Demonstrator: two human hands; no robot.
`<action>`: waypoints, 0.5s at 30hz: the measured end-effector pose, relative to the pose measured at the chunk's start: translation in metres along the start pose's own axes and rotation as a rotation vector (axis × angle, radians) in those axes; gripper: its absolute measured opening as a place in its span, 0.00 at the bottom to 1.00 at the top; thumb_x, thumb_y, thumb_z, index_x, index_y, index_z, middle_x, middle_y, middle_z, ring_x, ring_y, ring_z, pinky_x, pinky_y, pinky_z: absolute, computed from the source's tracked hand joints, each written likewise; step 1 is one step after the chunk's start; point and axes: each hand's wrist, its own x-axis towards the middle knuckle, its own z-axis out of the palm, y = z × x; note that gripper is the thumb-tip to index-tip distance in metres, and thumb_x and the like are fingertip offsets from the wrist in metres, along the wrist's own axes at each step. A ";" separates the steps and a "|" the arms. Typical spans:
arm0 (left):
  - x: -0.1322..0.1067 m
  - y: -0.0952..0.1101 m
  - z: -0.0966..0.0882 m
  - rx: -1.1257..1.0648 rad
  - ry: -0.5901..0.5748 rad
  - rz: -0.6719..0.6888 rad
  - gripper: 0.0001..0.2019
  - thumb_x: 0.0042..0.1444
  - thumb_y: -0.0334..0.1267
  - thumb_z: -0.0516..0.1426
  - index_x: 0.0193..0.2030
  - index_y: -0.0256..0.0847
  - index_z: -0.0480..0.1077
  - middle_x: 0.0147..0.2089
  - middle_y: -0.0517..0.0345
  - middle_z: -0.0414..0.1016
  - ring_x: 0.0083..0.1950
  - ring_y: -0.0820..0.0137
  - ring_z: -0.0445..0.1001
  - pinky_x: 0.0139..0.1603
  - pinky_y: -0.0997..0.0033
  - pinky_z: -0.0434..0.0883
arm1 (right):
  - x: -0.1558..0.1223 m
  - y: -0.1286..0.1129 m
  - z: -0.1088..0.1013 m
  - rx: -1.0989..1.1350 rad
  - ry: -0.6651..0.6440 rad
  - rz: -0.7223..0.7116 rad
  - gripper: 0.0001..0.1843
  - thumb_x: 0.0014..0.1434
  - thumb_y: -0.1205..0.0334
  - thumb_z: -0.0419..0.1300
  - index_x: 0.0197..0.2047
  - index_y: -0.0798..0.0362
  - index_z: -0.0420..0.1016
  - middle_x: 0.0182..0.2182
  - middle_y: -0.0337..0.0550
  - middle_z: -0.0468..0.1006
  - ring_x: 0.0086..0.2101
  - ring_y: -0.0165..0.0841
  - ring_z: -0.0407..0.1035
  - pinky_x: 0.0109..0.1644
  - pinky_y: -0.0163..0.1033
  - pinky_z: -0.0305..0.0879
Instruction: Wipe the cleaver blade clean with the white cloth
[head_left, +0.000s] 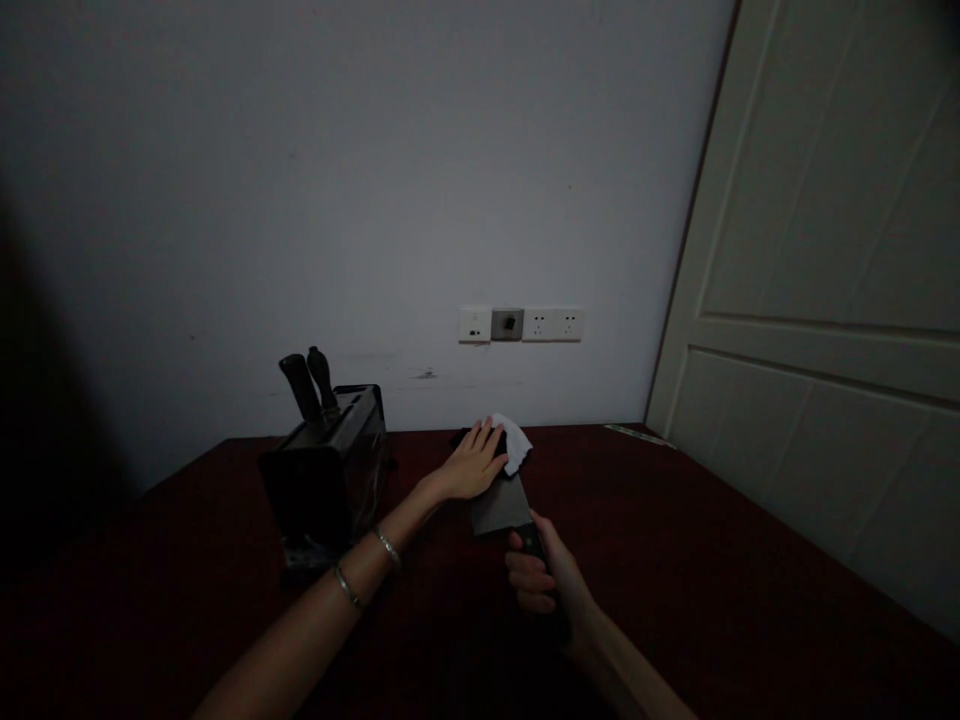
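My right hand (541,572) is wrapped around the dark handle of a cleaver (501,508), whose broad grey blade points away from me over the table. My left hand (472,462) lies flat with its fingers stretched out, on top of a black and white cloth (516,442) at the far end of the blade. The blade's tip is hidden under the cloth and fingers. Two bracelets circle my left forearm.
A black knife block (330,480) stands to the left on the dark red table (637,560), with two black knife handles (300,388) sticking up. Behind are a wall with sockets (553,324) and, at right, a pale door (825,300). A thin strip (640,436) lies near the back edge.
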 end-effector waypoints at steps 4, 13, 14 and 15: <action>-0.007 0.005 -0.006 0.022 -0.029 0.001 0.31 0.63 0.49 0.34 0.67 0.28 0.36 0.69 0.42 0.28 0.67 0.59 0.23 0.66 0.55 0.39 | -0.001 -0.001 0.004 -0.014 -0.020 -0.008 0.17 0.51 0.50 0.59 0.26 0.58 0.72 0.11 0.27 0.57 0.10 0.18 0.38 0.08 0.24 0.46; -0.046 0.047 -0.008 0.005 -0.146 0.104 0.31 0.63 0.50 0.32 0.67 0.30 0.33 0.69 0.44 0.26 0.67 0.59 0.21 0.66 0.55 0.40 | -0.004 -0.007 -0.002 -0.020 -0.030 -0.085 0.17 0.49 0.51 0.62 0.26 0.59 0.72 0.11 0.25 0.55 0.11 0.17 0.35 0.08 0.22 0.47; -0.048 0.048 -0.009 0.007 -0.142 0.098 0.31 0.63 0.50 0.32 0.67 0.30 0.33 0.69 0.44 0.25 0.67 0.58 0.21 0.66 0.55 0.40 | -0.004 -0.007 -0.001 -0.021 -0.029 -0.086 0.16 0.49 0.51 0.62 0.26 0.59 0.72 0.11 0.25 0.55 0.11 0.17 0.34 0.08 0.22 0.47; -0.049 0.048 -0.009 0.009 -0.137 0.092 0.31 0.63 0.50 0.32 0.67 0.31 0.33 0.69 0.44 0.25 0.67 0.58 0.21 0.66 0.55 0.40 | -0.004 -0.007 -0.001 -0.022 -0.028 -0.086 0.16 0.49 0.51 0.62 0.26 0.59 0.72 0.11 0.25 0.55 0.11 0.17 0.34 0.08 0.22 0.47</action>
